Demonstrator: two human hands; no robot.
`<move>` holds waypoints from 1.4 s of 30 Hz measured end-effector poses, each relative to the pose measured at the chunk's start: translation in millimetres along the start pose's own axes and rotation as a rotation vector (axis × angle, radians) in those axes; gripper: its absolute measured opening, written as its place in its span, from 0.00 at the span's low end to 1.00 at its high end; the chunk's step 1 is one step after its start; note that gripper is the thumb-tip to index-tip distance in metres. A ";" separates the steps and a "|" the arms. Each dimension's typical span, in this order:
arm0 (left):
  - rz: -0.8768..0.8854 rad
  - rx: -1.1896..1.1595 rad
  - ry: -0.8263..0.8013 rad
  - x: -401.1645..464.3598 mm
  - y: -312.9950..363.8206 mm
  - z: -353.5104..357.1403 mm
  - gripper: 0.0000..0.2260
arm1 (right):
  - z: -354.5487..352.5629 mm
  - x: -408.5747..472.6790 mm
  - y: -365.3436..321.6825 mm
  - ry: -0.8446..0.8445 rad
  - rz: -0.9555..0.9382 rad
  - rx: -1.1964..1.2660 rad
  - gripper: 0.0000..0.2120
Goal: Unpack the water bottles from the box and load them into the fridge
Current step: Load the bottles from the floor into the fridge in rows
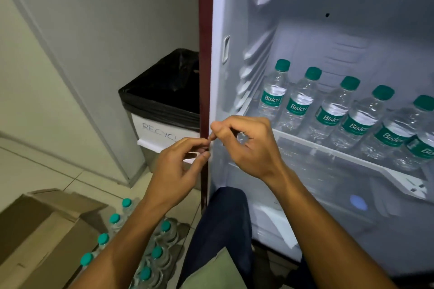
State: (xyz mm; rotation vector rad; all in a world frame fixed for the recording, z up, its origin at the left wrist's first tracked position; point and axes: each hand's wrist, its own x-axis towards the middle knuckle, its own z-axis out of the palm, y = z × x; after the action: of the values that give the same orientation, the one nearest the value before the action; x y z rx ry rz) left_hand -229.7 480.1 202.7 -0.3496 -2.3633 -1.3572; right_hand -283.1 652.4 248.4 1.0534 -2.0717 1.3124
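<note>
so both hands meet at the fridge (218, 30) edge, left hand (178, 171) and right hand (246, 145) with fingers curled, fingertips touching (can't tell if they pinch anything). a row of bottles (333, 110) stands on the shelf (347, 155), more bottles (162, 253) sit on the floor beside the open box (42, 230).

"Bisleri" on bottles (272, 94); "RECYCL" on bin (159, 134)
</note>
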 end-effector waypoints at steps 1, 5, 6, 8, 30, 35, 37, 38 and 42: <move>-0.017 0.006 0.008 -2.8 -2.2 -1.9 0.10 | 4.4 -1.6 -0.5 -0.014 -0.017 0.008 0.17; -0.121 0.042 0.029 -18.5 -15.6 -9.5 0.11 | 24.1 -7.8 0.5 -0.070 0.022 0.045 0.16; -0.151 0.050 0.030 -22.7 -19.6 -11.3 0.11 | 28.1 -9.5 1.1 -0.083 0.043 0.053 0.17; -0.210 0.064 0.033 -32.1 -28.7 -17.8 0.12 | 37.4 -13.1 3.1 -0.115 0.068 0.081 0.17; -0.739 0.259 -0.051 -158.5 -168.1 -17.2 0.20 | 191.1 -90.3 81.0 -0.754 0.368 0.060 0.20; -0.794 0.270 -0.167 -177.2 -190.2 1.9 0.22 | 218.5 -106.8 94.7 -0.891 0.404 -0.034 0.21; -0.770 0.275 -0.222 -185.9 -196.5 9.8 0.22 | 227.8 -114.1 98.8 -0.959 0.441 -0.063 0.21; -0.775 0.282 -0.245 -189.3 -199.5 13.5 0.23 | 232.8 -118.0 101.1 -0.998 0.455 -0.084 0.21; -0.820 0.321 -0.325 -198.1 -211.6 26.2 0.25 | 251.1 -134.8 111.9 -1.152 0.493 -0.177 0.22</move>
State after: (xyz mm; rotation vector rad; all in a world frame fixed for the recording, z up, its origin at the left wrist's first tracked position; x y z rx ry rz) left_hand -143.0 393.0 -61.2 0.6045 -3.1115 -1.2334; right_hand -289.2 501.8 -18.1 1.4635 -3.3784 0.6678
